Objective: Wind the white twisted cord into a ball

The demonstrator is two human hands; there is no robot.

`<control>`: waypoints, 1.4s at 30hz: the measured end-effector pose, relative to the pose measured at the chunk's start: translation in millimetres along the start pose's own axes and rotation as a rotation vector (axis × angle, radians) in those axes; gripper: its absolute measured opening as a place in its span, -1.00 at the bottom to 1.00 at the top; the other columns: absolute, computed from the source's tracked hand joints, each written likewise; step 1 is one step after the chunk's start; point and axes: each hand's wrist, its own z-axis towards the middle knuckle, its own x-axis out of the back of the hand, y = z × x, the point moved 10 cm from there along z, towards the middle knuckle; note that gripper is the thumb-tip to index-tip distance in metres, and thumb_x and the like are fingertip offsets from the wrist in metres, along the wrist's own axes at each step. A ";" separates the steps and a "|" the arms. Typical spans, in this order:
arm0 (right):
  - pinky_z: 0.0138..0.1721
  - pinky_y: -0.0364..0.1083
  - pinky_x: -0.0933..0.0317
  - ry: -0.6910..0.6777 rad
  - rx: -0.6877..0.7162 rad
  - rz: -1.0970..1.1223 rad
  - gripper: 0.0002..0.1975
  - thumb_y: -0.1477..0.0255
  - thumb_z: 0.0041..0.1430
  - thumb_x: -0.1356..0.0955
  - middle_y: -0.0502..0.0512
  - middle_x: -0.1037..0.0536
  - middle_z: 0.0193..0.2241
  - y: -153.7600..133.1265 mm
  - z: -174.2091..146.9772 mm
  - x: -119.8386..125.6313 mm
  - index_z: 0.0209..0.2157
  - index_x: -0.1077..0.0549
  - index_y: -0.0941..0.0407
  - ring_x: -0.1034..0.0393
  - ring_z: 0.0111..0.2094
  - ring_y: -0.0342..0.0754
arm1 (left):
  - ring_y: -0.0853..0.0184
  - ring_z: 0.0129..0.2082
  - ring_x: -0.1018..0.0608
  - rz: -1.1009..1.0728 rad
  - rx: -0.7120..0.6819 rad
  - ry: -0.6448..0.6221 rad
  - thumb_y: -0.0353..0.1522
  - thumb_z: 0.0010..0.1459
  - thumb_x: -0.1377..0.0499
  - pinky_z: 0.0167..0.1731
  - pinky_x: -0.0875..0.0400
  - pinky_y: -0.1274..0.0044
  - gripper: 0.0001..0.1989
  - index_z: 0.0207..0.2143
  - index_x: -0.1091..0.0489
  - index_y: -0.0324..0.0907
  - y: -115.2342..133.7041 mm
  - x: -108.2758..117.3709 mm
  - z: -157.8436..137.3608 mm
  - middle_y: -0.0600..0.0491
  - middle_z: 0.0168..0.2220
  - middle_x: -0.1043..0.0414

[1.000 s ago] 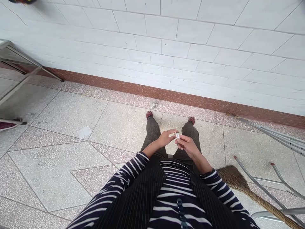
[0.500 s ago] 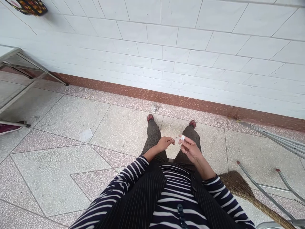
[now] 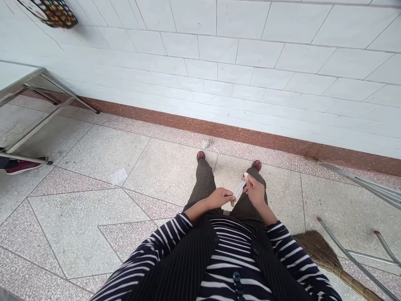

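My left hand (image 3: 223, 197) is closed, with the thumb and fingertips pinched on one end of a short, taut white string (image 3: 239, 188). Slanting up to the right, the string reaches my right hand (image 3: 255, 190). The fingers of that hand are curled, and something white, apparently more of the string, is wrapped round a finger near its tip. Both hands are held in front of my thighs. Whether a thin tool lies along the string is too small to tell. On the floor between my feet and the wall sits a ball of white string (image 3: 206, 144), a loose strand trailing from it.
A metal-framed table (image 3: 40, 75) stands at left, with another person's shoe (image 3: 23, 166) beneath it. White paper (image 3: 118, 176) lies on the floor. At right are a straw broom (image 3: 319, 246), metal chair legs (image 3: 338, 242) and metal poles (image 3: 354, 179). A tiled wall (image 3: 234, 62) rises ahead.
My hands have moved slightly lower and farther apart, and a white length now shows between them where a thin dark line was. The view has shifted a little to the left.
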 end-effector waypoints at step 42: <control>-0.68 -0.20 0.23 -0.558 -0.476 0.703 -0.57 0.11 -0.10 -0.56 -0.06 -0.42 -0.53 -16.2 -98.6 -78.0 -0.33 -0.56 0.15 -0.04 -0.75 -0.36 | 0.30 -0.25 -0.54 0.045 -0.185 0.052 -0.22 0.34 -0.03 -0.14 -0.39 0.55 -0.66 -0.12 -0.52 -0.22 21.1 2.2 -11.3 0.01 -0.33 -0.56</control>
